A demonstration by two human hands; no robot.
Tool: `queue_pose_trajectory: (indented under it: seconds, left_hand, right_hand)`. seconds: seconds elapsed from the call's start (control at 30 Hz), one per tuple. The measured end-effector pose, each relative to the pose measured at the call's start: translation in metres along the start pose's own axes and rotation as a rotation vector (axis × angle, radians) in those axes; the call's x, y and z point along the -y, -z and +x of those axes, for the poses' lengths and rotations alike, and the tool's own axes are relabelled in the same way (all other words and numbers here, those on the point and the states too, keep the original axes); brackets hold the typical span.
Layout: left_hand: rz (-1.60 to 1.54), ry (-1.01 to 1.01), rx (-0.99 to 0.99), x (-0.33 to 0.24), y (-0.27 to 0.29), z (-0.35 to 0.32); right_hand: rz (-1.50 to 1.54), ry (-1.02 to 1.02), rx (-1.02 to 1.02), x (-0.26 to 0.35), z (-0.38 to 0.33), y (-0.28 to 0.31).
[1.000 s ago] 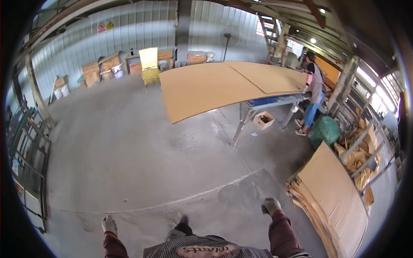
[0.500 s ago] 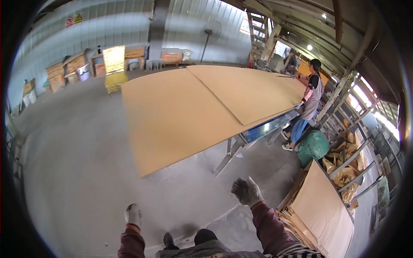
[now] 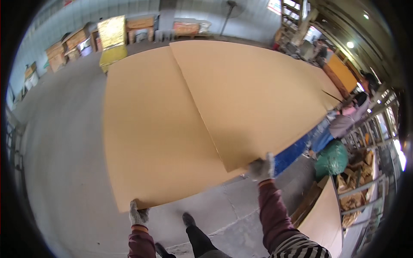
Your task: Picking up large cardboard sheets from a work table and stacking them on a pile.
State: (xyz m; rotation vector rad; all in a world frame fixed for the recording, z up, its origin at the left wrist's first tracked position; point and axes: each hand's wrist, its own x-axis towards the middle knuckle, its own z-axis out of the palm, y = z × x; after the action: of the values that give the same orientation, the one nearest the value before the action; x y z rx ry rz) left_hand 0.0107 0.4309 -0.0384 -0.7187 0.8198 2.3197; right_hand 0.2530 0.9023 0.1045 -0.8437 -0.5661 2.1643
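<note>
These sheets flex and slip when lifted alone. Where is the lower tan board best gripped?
Judging by its pose, grip the lower board along its near edge, from the person's side, hands wide at the corners: the left hand at one, the right hand toward the other, by the top board.

boards (image 3: 180,120): tan | gloves (image 3: 138,213): grey | sleeves (image 3: 271,210): maroon | sack (image 3: 331,158): green

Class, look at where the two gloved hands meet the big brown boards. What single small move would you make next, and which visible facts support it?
Probably close both hands firmly on the near edge before anything else. The left hand sits at the near corner of the lower board, and the right hand at the near corner of the upper board. The upper board overlaps the lower one, and another person stands at the far side.
</note>
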Motion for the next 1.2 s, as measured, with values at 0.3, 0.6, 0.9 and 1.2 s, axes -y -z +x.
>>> queue_pose_trajectory:
  seconds: [0.3,0.6,0.9,1.2]
  left_hand:
    - [-0.085,-0.074,0.011,-0.017,-0.043,-0.038]
    - [0.027,-0.069,0.244,-0.004,-0.120,-0.092]
    - [0.027,-0.180,0.293,-0.004,-0.138,-0.109]
    - [0.270,-0.251,-0.021,-0.068,-0.124,-0.130]
  right_hand:
    - [-0.190,0.053,0.055,0.047,0.046,-0.001]
    - [-0.103,0.057,-0.006,-0.054,-0.047,-0.104]
    - [-0.170,-0.269,0.076,-0.146,-0.122,-0.157]
    - [-0.388,-0.525,0.369,-0.110,-0.129,-0.080]
